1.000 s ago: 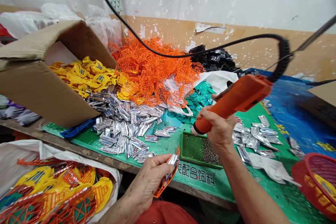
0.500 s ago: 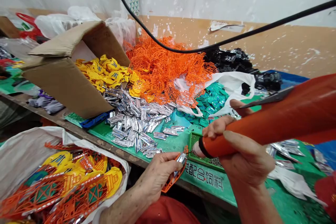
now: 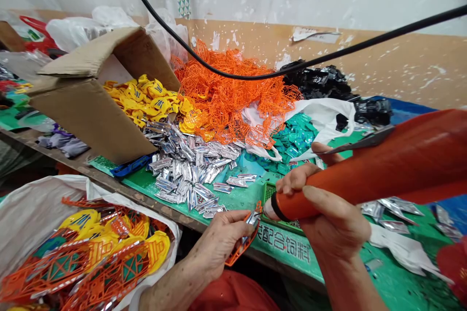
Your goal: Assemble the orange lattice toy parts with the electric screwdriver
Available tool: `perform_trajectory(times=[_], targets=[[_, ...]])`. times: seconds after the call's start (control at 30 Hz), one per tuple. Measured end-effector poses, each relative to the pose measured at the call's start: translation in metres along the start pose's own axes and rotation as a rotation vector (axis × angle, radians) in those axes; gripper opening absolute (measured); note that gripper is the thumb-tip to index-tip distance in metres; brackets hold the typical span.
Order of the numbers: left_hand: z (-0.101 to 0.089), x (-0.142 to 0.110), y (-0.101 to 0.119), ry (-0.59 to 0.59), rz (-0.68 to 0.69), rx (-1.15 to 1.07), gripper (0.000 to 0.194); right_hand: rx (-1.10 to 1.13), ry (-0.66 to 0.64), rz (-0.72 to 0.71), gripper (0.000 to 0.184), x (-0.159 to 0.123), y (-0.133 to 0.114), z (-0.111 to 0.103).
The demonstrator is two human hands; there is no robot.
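My left hand (image 3: 217, 240) is closed on an orange plastic frame (image 3: 238, 254) with a shiny silver plate (image 3: 251, 218) lying against it, out past the table's front edge. In my right hand (image 3: 330, 221) is an orange-bodied electric screwdriver (image 3: 368, 175), with a metal lever along its top. Its white nose points left, right at the upper end of the frame; whether the bit touches a screw is too small to tell. Behind the nose, a green mesh tray (image 3: 269, 190) of small screws is partly hidden.
Silver plates (image 3: 189, 170) lie heaped in mid-table, with yellow parts (image 3: 153, 99) spilling from a cardboard box (image 3: 87, 112). Behind are orange frames (image 3: 233, 92), teal parts (image 3: 297, 136) and black parts (image 3: 317, 82). A white sack (image 3: 69, 187) of assembled pieces stands front left. A black cable (image 3: 233, 76) hangs across.
My right hand has brought the screwdriver left and slightly down, so its nose now meets the frame's upper end. The left hand has barely moved. The hanging cable has swung a little.
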State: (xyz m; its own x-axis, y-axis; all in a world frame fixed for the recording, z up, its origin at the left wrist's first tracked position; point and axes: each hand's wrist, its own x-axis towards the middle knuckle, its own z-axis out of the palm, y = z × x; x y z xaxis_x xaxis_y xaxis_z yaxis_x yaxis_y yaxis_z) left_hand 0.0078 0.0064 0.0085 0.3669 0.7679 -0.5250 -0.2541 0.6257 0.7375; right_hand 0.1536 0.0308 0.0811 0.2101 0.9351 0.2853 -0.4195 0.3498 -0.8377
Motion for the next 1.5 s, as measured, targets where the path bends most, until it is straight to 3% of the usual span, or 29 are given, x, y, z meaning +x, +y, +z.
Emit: perform_trajectory(times=[0.73, 1.3, 1.5], targets=[[0.0023, -0.0028, 0.002, 0.006, -0.003, -0.006, 0.031, 0.016, -0.034, 0.001, 0.045, -0.0016, 0.0001, -0.0029], [0.0027, -0.0033, 0.0011, 0.039, -0.002, 0.055, 0.023, -0.036, -0.004, 0.018, 0.035, -0.0047, -0.0003, -0.0021], [0.004, -0.0029, 0.0001, 0.012, 0.025, 0.062, 0.019, -0.033, -0.001, 0.011, 0.041, -0.0058, -0.0001, -0.0014]])
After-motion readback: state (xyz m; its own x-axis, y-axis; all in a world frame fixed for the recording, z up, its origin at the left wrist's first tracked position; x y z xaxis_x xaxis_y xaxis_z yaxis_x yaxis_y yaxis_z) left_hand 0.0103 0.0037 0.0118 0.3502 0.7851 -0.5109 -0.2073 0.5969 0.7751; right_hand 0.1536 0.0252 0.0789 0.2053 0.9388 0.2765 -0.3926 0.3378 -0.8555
